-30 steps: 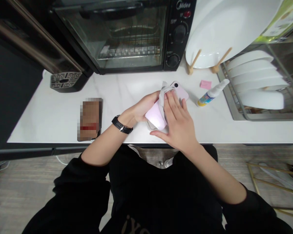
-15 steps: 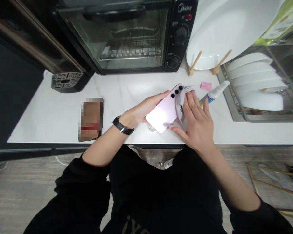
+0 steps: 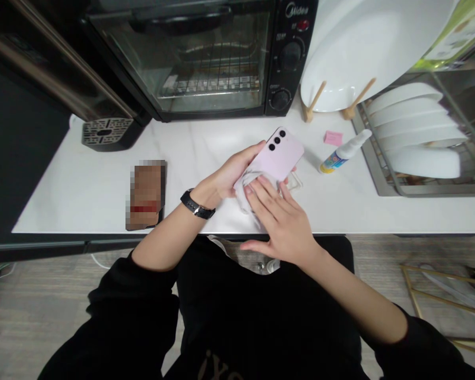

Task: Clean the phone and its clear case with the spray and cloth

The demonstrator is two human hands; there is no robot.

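Note:
A pale pink phone (image 3: 282, 154), its three-lens back facing up, is held over the counter by my left hand (image 3: 231, 171), which grips it from the left side and beneath. My right hand (image 3: 279, 214) presses a thin white cloth (image 3: 243, 196) against the lower end of the phone's back, fingers extended and thumb apart. Partly hidden under the phone, a clear case (image 3: 295, 182) lies on the counter. To the right lie a white spray bottle (image 3: 342, 153) with a blue and yellow label and a small pink slip (image 3: 333, 138).
A black toaster oven (image 3: 217, 113) stands behind my hands, with a dark machine with a drip tray (image 3: 106, 132) at left. A blurred-out brown item (image 3: 145, 190) lies on the left counter (image 3: 83, 195). Plates (image 3: 336, 58) and a dish rack (image 3: 380, 182) stand at right.
My right hand and the cloth have moved left and down, from the phone's right edge to its lower end. The phone has shifted slightly up and right, and more of the bottle shows.

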